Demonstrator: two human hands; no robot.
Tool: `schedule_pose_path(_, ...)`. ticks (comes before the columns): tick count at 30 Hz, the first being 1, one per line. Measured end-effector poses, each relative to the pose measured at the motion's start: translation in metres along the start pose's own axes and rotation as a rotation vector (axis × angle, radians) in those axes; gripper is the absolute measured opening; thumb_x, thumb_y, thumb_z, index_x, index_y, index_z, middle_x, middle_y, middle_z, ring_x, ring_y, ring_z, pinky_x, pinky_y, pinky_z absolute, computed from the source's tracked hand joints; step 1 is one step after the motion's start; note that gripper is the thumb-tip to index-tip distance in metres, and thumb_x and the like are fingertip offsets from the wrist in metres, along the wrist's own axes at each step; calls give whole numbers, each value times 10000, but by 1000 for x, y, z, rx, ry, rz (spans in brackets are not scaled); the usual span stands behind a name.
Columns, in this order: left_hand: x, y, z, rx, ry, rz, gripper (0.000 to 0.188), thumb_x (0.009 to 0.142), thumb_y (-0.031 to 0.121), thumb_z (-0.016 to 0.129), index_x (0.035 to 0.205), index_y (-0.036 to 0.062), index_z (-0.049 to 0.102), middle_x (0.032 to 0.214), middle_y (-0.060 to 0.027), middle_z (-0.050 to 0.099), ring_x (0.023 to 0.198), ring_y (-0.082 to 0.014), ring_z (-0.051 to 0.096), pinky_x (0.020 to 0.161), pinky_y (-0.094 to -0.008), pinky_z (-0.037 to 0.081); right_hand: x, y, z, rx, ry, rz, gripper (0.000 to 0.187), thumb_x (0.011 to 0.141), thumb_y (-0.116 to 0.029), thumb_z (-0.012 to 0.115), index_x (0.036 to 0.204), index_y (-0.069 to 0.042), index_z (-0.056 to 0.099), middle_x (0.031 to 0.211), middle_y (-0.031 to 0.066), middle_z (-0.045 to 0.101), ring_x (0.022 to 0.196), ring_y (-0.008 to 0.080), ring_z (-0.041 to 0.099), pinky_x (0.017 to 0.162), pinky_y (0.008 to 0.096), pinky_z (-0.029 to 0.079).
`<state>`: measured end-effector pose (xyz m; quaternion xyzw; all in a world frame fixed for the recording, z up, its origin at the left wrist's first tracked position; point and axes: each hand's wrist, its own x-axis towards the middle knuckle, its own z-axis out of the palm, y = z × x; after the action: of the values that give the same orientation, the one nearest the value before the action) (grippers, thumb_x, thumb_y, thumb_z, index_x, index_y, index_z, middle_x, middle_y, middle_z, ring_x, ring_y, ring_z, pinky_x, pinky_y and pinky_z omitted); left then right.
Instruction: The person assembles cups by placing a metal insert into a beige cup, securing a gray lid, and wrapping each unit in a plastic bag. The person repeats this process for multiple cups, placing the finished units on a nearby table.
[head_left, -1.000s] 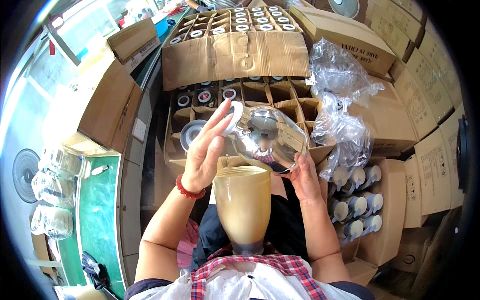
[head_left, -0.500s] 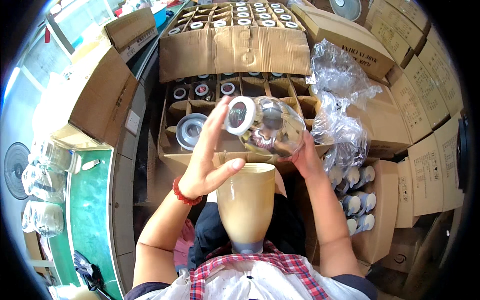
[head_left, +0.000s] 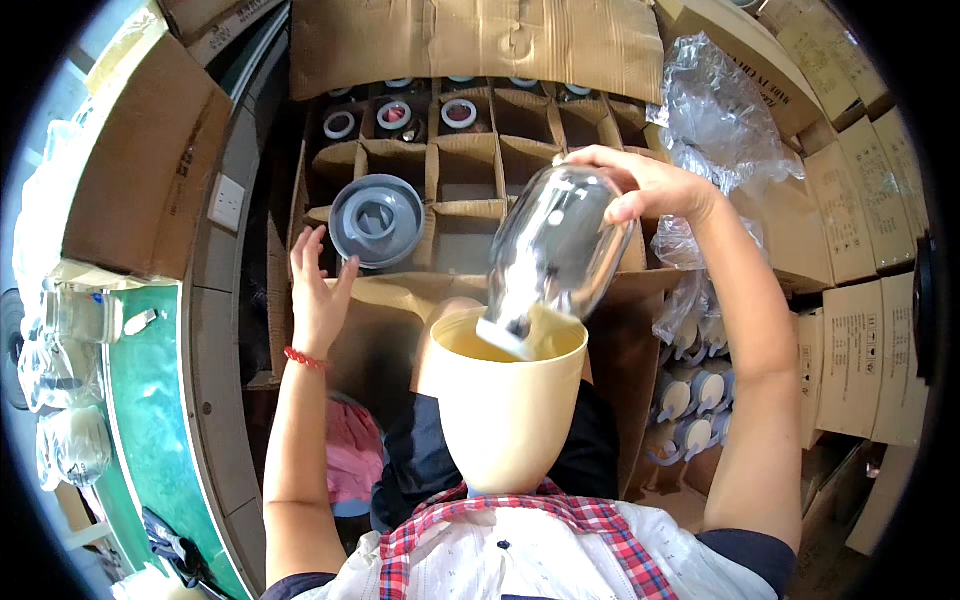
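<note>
Liner [head_left: 555, 235] just got tipped over — half a second ago left hand [head_left: 318, 300] and right hand [head_left: 660, 188] were both up at it, neck off to the left; now the right hand alone has it, fingers and thumb wrapped over the rounded silvery end. Neck points down with a lean to the left, white collar [head_left: 505, 340] at the mouth of the cream shell [head_left: 510, 420]. From where I'm standing it looks dipped just inside the rim; can't tell how deep or whether it touches the wall. Shell is mouth-up in the lap against the plaid apron [head_left: 450, 520], no hand on it. Left hand has gone over to the grey round part [head_left: 376, 221] on the divided carton [head_left: 470, 40]: fingers spread and curved, tips right by its edge, no grip that I can see, contact unclear. What it means: neck is now lined up roughly with the shell instead of facing away from it, the hold is one-handed, and I'd call the left hand free for the grey part. Around them — white-collared liners [head_left: 395, 115] in the far compartments, crumpled clear film [head_left: 725, 110] to the right, bagged jars [head_left: 75, 440] along the green tabletop [head_left: 150, 370] on the left
</note>
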<state>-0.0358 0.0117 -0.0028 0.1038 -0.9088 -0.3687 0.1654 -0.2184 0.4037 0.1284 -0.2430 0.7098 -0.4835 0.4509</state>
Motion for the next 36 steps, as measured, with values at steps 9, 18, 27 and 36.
schedule_pose_path(9,36,3,12,292,-32,218,560,863,228,691,1354,62,479,1440,-169,413,1291,-387,431,1043,-457,390,39,-39,67,-550,-407,41,887,639,-545,813,1282,-38,473,989,167,676,907,271,660,784,352,511)
schedule_pose_path(18,55,-6,28,478,-24,281,603,839,375,706,1316,50,530,1436,-149,435,1283,-384,425,1021,-483,378,52,-48,134,-1078,-464,-88,478,743,-384,673,981,26,612,760,162,695,743,361,680,695,422,536)
schedule_pose_path(27,68,7,36,685,-87,339,598,805,459,717,1223,44,612,1217,-125,594,1183,-312,521,988,-454,408,67,-43,125,-893,-780,153,378,753,-386,625,859,-44,744,792,180,701,768,331,682,719,422,542)
schedule_pose_path(36,76,31,20,445,-90,156,641,754,425,773,1193,-9,603,1123,-151,591,958,-303,625,820,-381,520,57,-57,122,-900,-450,64,608,772,-566,607,1026,-23,711,874,172,704,830,314,674,739,391,536)
